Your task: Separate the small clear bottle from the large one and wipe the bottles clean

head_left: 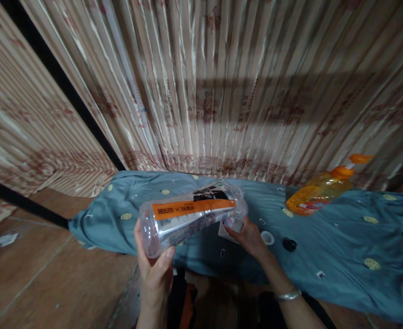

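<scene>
Low bench-like surface under a teal cloth, loosely creased, printed with yellow ovals and small pale rectangles; its front edge drapes unevenly toward a brown tiled floor with pale joint lines. Behind it a pleated curtain, beige and striped, marked with reddish prints, fills most of the view and carries a broad shadow at upper right. Two black poles slant down on the left, their lower ends meeting the cloth near its left end. A scrap of white paper lies on the floor at far left, a red item just beyond it. On the cloth, toward the back right: a pump bottle of orange liquid, its orange pump head angled to the upper right of the view. Nearer the front, a white ring-like piece and a black round piece lie close together, apart from each other. The clear plastic bottle, with its silver label and orange band, is held in front of the person, above the left-middle of the cloth. Its long axis runs crosswise, rising slightly from lower left to upper right; one end points left, the other right, toward the pump bottle's side. The left hand grasps the left end, thumb across the near side, fingers behind. The right hand, silver bracelet at the wrist, has its fingers bent at the right end; dim and blurred there, so one cannot tell whether they grip the bottle or a small pale item below.
</scene>
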`<move>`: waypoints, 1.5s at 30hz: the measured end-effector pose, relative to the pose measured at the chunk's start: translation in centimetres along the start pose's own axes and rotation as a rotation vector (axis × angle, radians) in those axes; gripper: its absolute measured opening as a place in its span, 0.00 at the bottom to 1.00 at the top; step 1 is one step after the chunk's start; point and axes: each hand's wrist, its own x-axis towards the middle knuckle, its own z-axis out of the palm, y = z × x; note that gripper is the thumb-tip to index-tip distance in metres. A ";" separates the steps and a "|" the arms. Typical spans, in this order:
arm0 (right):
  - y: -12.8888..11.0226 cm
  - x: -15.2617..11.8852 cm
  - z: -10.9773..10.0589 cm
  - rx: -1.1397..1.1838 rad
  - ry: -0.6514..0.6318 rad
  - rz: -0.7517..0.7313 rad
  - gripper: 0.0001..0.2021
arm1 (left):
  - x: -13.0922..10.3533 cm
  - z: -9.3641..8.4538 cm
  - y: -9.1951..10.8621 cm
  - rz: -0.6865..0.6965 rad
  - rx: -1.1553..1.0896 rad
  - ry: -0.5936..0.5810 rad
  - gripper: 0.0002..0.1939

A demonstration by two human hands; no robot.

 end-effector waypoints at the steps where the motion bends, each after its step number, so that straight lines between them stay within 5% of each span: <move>1: 0.0 0.0 0.0 0.006 -0.001 -0.008 0.26 | 0.0 0.0 0.0 -0.003 -0.001 0.002 0.45; 8: -0.2 -0.1 -0.2 0.003 0.013 -0.016 0.24 | 0.6 -1.2 -0.6 -0.019 0.009 -0.036 0.46; 18: -0.4 0.0 -0.2 -0.046 -0.002 -0.015 0.27 | -0.1 0.6 1.0 -0.044 0.018 -0.002 0.46; 45: 0.2 0.1 0.3 -0.006 0.020 -0.024 0.26 | 0.3 0.6 0.5 -0.021 0.002 -0.012 0.48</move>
